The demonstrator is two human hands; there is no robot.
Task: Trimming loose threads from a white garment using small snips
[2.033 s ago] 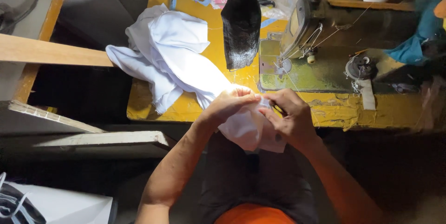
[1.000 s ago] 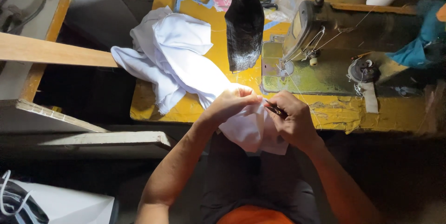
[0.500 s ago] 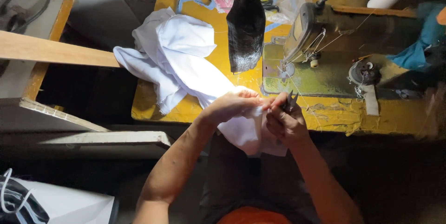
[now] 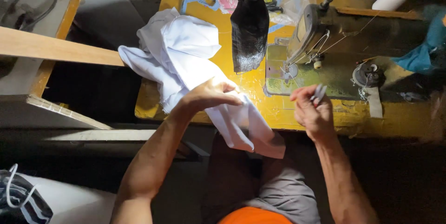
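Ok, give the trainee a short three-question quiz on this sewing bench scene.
1. True or false: the left hand rests on the crumpled white cotton cloth.
2. What does the right hand hold? A) a small metal thread snipper B) a wooden ruler C) a pink sponge
3. Which thing hangs over the worn yellow wooden table, left of the old grey-green sewing machine?

Key: 1 true. 2 A, the small metal thread snipper. 3 the black mesh bag.
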